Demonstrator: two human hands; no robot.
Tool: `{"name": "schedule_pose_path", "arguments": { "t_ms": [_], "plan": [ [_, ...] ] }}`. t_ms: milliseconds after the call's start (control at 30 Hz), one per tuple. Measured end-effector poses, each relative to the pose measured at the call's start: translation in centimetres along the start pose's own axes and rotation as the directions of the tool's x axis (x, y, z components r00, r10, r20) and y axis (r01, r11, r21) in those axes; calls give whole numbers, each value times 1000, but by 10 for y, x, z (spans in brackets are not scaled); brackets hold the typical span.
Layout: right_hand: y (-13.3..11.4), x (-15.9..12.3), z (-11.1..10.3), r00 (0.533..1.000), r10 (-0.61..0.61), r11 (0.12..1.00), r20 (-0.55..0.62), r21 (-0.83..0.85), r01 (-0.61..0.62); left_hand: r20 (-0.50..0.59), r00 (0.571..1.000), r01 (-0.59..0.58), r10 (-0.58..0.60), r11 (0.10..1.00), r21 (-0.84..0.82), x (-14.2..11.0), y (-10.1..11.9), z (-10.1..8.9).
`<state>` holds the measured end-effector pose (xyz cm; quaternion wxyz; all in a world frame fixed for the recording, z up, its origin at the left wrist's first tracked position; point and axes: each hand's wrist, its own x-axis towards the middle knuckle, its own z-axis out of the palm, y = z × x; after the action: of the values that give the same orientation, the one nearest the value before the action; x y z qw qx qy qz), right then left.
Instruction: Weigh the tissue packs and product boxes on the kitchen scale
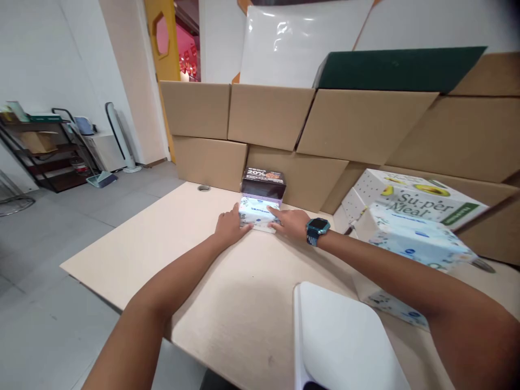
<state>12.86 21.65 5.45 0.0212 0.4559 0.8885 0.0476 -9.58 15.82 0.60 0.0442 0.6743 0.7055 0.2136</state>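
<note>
A small white and blue floral tissue pack (pixel 259 210) sits near the back of the table, between my two hands. My left hand (pixel 232 225) presses its left side, with the thumb at the front corner. From the right, my right hand (pixel 291 223) grips the opposite side, one finger stretched over the top; a dark watch is on that wrist. Directly behind the pack stands a black box (pixel 265 180) marked "20%", against the cardboard. What lies beneath the pack is hidden.
Stacked cardboard boxes (pixel 268 116) wall off the table's back. On the right are a white "Su-per Meal" box (pixel 422 197) and larger floral tissue packs (pixel 414 238). A flat white device (pixel 345 336) lies at the front. The table (pixel 162 238) ends at the left over grey floor.
</note>
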Motion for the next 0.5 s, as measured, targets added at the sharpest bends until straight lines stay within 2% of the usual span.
{"name": "schedule_pose_path", "arguments": {
  "t_ms": [67,133,233,300,367,400,433,467,500],
  "plan": [
    [9,-9,-4,1000,-9,999,-21,31,9,-33,999,-21,21,1000,-13,1,-2,-2],
    [26,-31,-9,997,4,997,-78,78,2,-85,995,-46,44,999,-26,3,-5,-4],
    [61,-95,-12,971,68,984,-227,176,-28,-164,982,-103,96,994,-37,8,-3,-6],
    [85,-150,-9,928,166,964,-334,252,-82,-242,953,-203,183,977,-62,5,11,-7],
    [103,-205,2,842,320,925,-434,337,-178,-327,890,-377,318,916,-136,-8,36,-9],
    [110,-230,10,778,409,893,-477,383,-234,-336,865,-452,373,869,-202,-18,51,-11],
    [117,-250,19,702,497,853,-510,435,-289,-308,857,-499,414,815,-293,-30,68,-12],
    [122,-266,29,616,582,804,-530,491,-337,-229,870,-493,436,770,-406,-43,86,-12],
    [128,-279,39,531,658,747,-534,548,-375,-110,888,-433,446,734,-523,-55,103,-12]
  ]
}}
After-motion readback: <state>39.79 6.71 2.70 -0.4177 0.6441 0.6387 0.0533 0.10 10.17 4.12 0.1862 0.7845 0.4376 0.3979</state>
